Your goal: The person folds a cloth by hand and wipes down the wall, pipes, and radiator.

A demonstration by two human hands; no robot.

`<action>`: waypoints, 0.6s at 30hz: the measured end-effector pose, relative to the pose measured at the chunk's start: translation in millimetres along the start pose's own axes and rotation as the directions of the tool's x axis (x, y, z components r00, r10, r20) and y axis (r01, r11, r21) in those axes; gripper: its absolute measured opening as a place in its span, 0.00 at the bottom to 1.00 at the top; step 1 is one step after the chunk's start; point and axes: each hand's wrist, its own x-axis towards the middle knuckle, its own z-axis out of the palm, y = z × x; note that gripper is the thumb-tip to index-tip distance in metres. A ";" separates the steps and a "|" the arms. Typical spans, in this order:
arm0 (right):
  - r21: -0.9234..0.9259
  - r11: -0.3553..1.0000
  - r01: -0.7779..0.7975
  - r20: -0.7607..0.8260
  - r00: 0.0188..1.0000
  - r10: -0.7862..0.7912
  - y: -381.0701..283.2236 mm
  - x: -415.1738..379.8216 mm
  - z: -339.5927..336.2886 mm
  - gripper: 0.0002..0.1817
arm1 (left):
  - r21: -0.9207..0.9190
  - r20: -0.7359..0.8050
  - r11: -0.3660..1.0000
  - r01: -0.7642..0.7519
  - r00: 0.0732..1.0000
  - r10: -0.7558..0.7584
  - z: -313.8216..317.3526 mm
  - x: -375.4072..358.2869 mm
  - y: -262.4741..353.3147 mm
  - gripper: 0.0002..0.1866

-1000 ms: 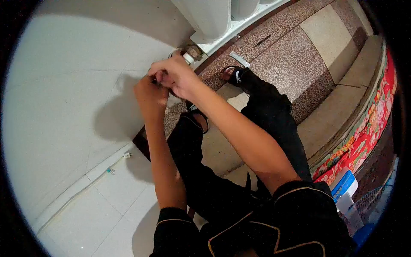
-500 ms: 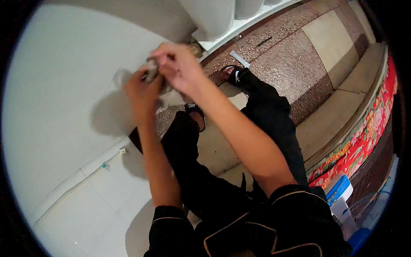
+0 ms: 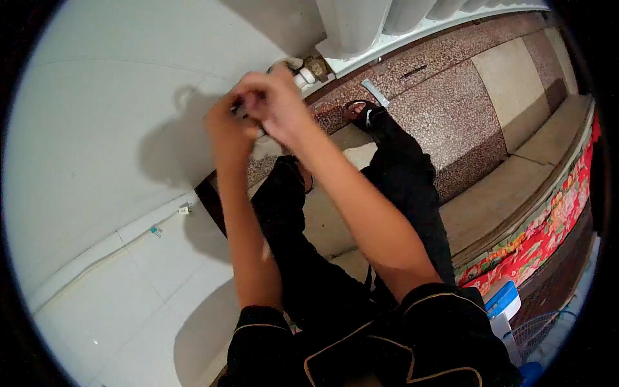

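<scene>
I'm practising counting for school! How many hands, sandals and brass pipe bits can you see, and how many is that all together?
Hands: 2, the left hand and the right hand, held close together near the wall.
Black sandals: 2, one by the radiator, one mostly hidden behind the forearm.
Brass pipe fittings: 1, under the white radiator.
Total: 5

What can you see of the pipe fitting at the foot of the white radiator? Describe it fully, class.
The pipe fitting sits at the lower corner of the white radiator, close to the wall. It looks like a dull brass nut joined to a short white collar, apparently metal and plastic. It points out sideways from the radiator towards the hands. The right hand is just below it, fingers meeting the left hand; blur hides whether either hand touches it.
</scene>
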 end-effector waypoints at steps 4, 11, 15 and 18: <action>-0.091 0.974 -0.209 0.000 0.978 0.210 34.6 -1.3 0.5 0.10 | 0.226 0.013 0.954 0.197 0.979 -0.205 -26.9 -8.4 -2.4 0.17; 0.041 0.995 0.090 0.093 0.991 -0.094 -0.9 -1.1 -4.2 0.08 | 0.071 -0.047 0.986 0.150 0.988 -0.146 -7.1 -3.9 15.1 0.16; -0.098 0.986 -0.137 0.032 0.990 0.140 32.7 -0.4 0.0 0.09 | 0.293 -0.039 0.943 0.161 0.987 -0.156 -26.2 -10.6 -11.5 0.15; -0.066 0.994 -0.091 -0.044 0.995 0.089 36.5 -6.4 -0.3 0.07 | 0.312 -0.010 0.938 0.151 0.988 -0.156 -32.6 -16.3 -13.3 0.14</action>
